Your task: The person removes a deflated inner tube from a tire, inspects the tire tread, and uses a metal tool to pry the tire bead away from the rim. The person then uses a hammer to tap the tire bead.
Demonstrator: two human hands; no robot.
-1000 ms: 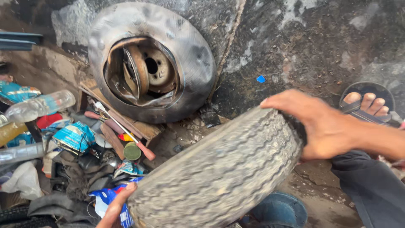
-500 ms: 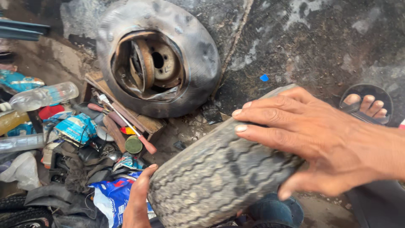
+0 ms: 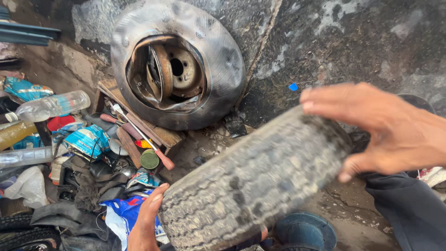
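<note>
Rubber tyre [image 3: 253, 186] off the ground, gripped between left hand [image 3: 146, 223] and right hand [image 3: 385, 128]; inner tube [image 3: 179, 65] and rim [image 3: 174, 69] untouched by wall.

Two bare hands showed, neither gloved nor ringed. The right hand [image 3: 385, 132], entering from three o'clock, was broad, blurred by motion, with short, pale nails on its long fingers and thumb. No watch, band or cuff showed at its wrist, and the forearm ran bare to the frame's edge. The left hand [image 3: 146, 221], at about seven o'clock, was seen only in part: a thumb with a short nail, and grime in the creases. Below the right forearm, at about four o'clock, lay a dark navy cloth trouser leg [image 3: 409, 211], plain, creased and dusty, without visible seams or markings.
</note>
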